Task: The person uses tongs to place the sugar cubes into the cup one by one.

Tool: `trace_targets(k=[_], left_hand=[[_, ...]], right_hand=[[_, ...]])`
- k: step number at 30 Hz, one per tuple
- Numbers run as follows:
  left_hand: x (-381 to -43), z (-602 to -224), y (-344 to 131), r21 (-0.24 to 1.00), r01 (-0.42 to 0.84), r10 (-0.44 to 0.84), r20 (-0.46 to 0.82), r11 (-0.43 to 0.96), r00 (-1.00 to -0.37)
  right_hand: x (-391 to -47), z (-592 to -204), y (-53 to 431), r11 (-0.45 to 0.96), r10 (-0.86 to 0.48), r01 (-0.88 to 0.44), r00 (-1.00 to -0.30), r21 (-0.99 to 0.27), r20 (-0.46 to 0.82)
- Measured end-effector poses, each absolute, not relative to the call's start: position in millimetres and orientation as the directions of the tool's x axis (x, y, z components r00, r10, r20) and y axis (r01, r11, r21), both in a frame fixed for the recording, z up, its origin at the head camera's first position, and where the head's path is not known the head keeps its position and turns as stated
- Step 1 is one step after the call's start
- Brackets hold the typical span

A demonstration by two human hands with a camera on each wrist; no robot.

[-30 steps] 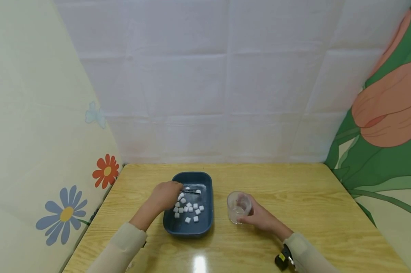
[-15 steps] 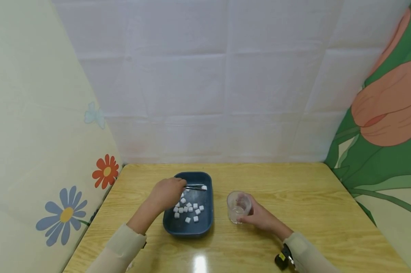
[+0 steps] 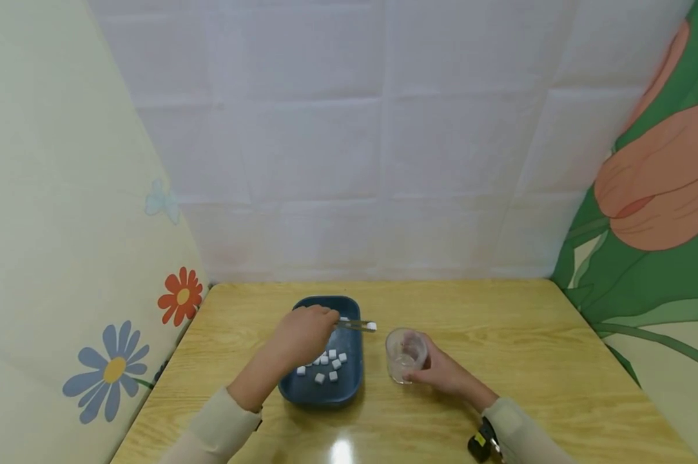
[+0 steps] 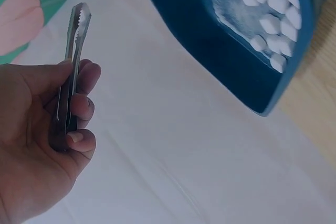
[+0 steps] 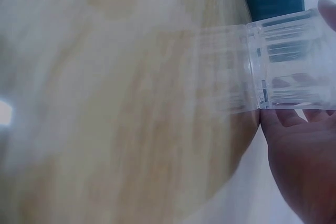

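Observation:
My left hand (image 3: pixel 303 334) grips small metal tongs (image 3: pixel 353 324), which point right past the rim of the blue tray (image 3: pixel 358 380). At their tips in the head view is one white cube (image 3: pixel 372 327), like a sugar cube. The left wrist view shows the serrated tips of the tongs (image 4: pixel 74 66) upward, fingers curled round the handles. Several more white cubes (image 3: pixel 333 376) lie in the tray, some hidden beneath my left hand. My right hand (image 3: pixel 444 370) holds a clear glass (image 3: pixel 401 361) from its right side; in the right wrist view the ribbed glass (image 5: pixel 289 61) stands on the table.
The wooden table (image 3: pixel 488 322) runs back to a white cloth (image 3: pixel 383 161). Printed flower panels close off both sides. A small black device (image 3: pixel 479 446) is at my right wrist. The tray stands left of the glass with a narrow gap of table between.
My left hand has lifted the tongs with a white cube and carried them right, from inside the tray to beyond its right rim. The right hand and glass have stayed put.

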State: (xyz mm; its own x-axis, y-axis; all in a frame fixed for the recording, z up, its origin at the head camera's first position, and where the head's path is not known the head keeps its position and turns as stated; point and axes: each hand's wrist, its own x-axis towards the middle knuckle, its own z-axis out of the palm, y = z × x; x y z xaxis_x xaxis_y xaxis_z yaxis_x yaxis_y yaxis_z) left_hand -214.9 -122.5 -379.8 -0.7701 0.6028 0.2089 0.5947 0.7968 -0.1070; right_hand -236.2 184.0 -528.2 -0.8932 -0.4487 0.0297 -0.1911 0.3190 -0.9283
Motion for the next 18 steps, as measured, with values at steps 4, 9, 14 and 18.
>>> trace_targets(k=[4,9,14,18], left_hand=[[-212,-377,-112,-0.089,0.624,0.628,0.193,0.777,-0.754],[-210,-378,-100,-0.081,0.639,0.642,0.175,0.765,-0.747],[-211,-384,-90,-0.075,0.642,0.645,0.155,0.763,-0.748],[-213,-387,-83,-0.085,0.645,0.650,0.140,0.759,-0.747]], right_hand=[[-237,-530,185,0.296,-0.463,-0.198,-0.885,-0.934,0.041],[-237,-529,185,0.305,-0.460,-0.192,-0.887,-0.933,0.032],[-236,-529,185,0.294,-0.465,-0.179,-0.885,-0.939,0.023],[-237,-529,184,0.283,-0.463,-0.185,-0.886,-0.941,0.035]])
